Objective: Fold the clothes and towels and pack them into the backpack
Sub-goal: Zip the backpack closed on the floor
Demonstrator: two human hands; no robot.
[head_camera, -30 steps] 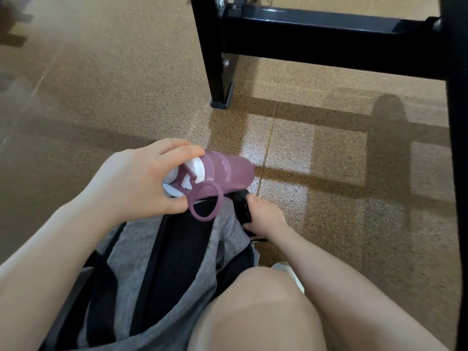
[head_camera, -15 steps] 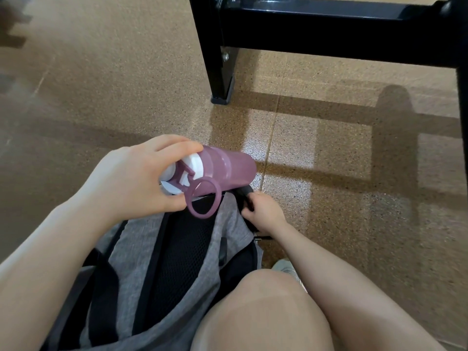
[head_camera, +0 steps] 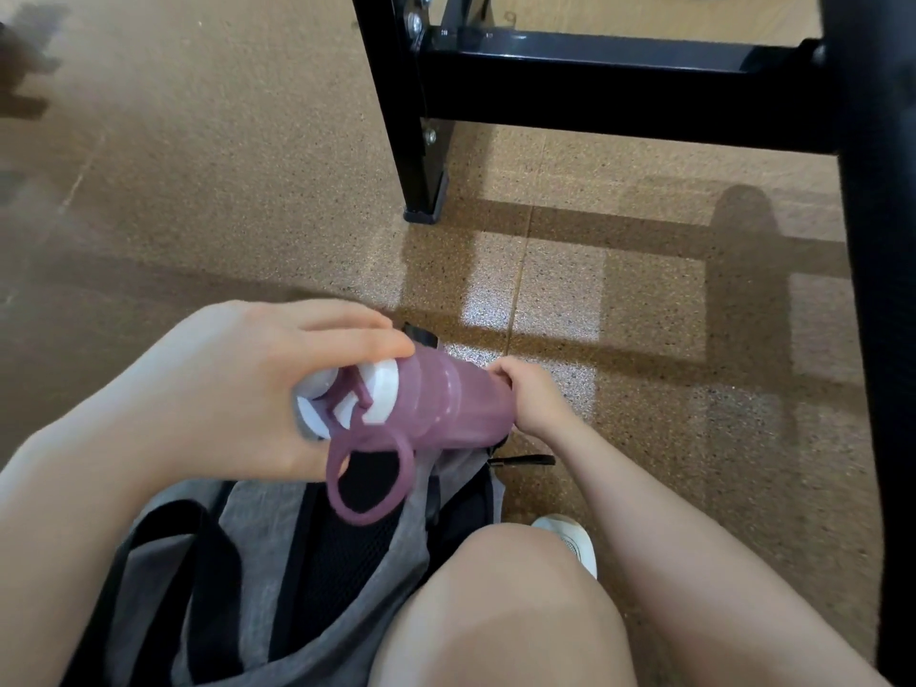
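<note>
A grey and black backpack leans on the floor against my knee. My left hand grips the white lid end of a mauve water bottle, held on its side above the bag's far end, its loop strap dangling. My right hand grips the backpack's far side, right beside the bottle's base; what its fingers hold is hidden behind the bottle. No clothes or towels are in view.
A black metal table frame stands ahead, with one leg at centre, a crossbar and another leg along the right edge. A white shoe rests on the speckled brown floor beside the bag.
The bottle has swung right and lower, so its base now lies against my right hand. The view has dipped, and the table frame looks closer.
</note>
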